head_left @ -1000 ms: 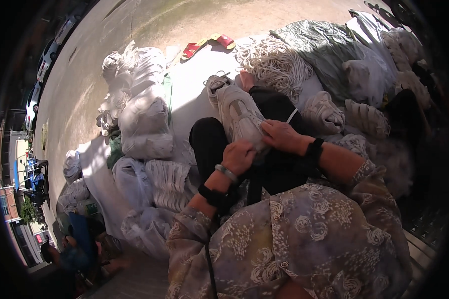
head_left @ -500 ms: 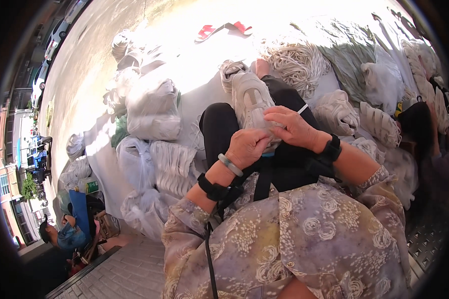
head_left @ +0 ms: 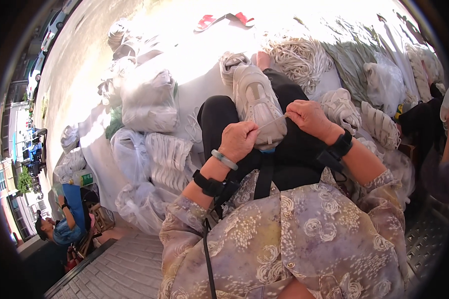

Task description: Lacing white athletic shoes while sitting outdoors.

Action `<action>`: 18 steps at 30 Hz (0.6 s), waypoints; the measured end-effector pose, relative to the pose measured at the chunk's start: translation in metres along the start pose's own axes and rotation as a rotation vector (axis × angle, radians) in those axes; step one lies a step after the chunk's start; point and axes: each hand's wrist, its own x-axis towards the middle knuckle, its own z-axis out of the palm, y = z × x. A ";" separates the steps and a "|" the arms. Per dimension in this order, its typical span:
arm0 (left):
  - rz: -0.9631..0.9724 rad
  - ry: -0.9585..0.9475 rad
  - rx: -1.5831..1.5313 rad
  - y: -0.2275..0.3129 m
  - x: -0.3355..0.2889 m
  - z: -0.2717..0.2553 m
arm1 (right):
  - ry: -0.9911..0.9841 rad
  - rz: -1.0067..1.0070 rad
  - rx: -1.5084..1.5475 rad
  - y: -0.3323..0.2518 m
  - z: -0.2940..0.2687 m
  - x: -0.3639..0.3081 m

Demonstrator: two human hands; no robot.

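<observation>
A white sneaker (head_left: 256,102) lies sole-end away from me on my lap, across black trousers. My left hand (head_left: 238,140) is closed at its near end, pinching a white shoelace (head_left: 273,121). My right hand (head_left: 308,117) pinches the other end of the same lace, which runs taut between the two hands over the shoe's tongue. Both wrists carry black bands; the left one also wears a pale green bangle (head_left: 224,159).
Clear bags of white shoes (head_left: 149,99) pile up to my left. A heap of white laces (head_left: 299,60) lies beyond the shoe, and more white sneakers (head_left: 364,119) lie to the right. Red sandals (head_left: 224,20) rest on the ground far ahead. A seated person (head_left: 60,226) is at lower left.
The view has tilted so the lap sits lower and nearer the middle. Both hands stay on the shoe; the lace now stretches taut between them.
</observation>
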 end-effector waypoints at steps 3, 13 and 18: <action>-0.003 -0.008 0.008 0.003 0.003 0.004 | -0.054 0.018 -0.378 -0.004 0.002 0.003; 0.227 0.103 0.169 0.015 0.018 0.013 | -0.299 0.180 0.576 -0.020 0.015 0.019; 0.252 0.042 0.383 0.008 0.019 0.010 | -0.325 0.298 0.680 -0.004 0.022 0.020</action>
